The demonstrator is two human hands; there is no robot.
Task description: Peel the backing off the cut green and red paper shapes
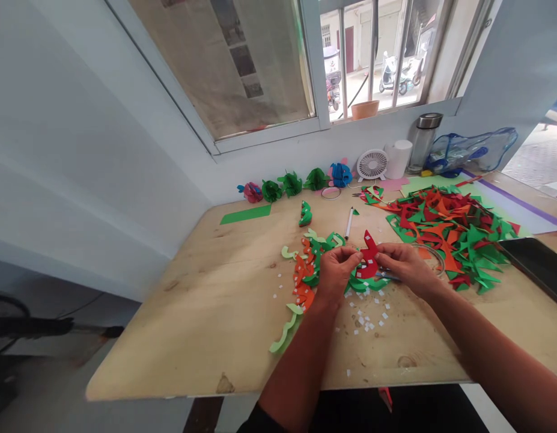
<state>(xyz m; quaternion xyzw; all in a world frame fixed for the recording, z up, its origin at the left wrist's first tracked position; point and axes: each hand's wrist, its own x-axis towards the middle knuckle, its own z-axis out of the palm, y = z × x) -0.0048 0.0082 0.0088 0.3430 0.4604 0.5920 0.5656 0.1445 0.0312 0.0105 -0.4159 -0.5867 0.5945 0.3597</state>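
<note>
Two hands, left (pixel 339 273) and right (pixel 402 263), grip a red curved paper cutout (pixel 368 257) right of centre. Mixed red, orange and green paper scraps (pixel 453 231) lie right.

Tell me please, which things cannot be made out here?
Head view:
Black phone: one end cut off by right edge.
Green papers: partly hidden by left hand.
Scrap pile: bottom covered by upper scraps.
Clear bag: contents blurred behind shiny folds.
Thin bluish thing: partly under right hand, too small to name.
</note>
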